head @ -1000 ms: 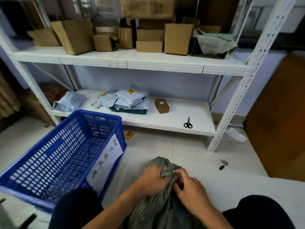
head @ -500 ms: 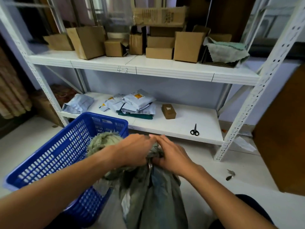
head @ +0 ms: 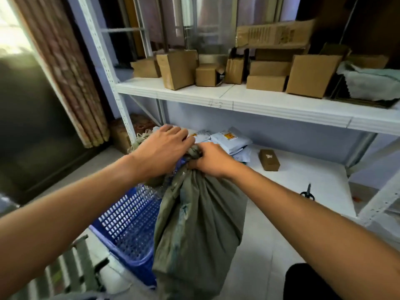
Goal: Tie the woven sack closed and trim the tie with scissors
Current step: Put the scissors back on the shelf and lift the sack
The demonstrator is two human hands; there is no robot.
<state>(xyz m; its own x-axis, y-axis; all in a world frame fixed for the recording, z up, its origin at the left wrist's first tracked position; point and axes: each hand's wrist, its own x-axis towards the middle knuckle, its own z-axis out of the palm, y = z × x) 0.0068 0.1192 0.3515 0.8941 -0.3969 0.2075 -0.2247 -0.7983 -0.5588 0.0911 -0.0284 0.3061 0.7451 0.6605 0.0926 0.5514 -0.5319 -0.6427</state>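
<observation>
A grey-green woven sack hangs full in front of me, its mouth bunched into a twisted neck at the top. My right hand is clenched around that neck and holds the sack up. My left hand lies over the frayed top of the sack, fingers curled onto the gathered cloth just left of my right hand. Black scissors lie on the lower white shelf, well to the right of both hands. No tie is visible; my hands cover the neck.
A blue plastic crate stands on the floor under and left of the sack. White shelving holds mail bags, a small brown box and cardboard boxes above. A curtain hangs at left.
The sack has been lifted from my lap up to shelf height, over the crate's edge. My arms have stretched out, and both hands have stayed at the neck.
</observation>
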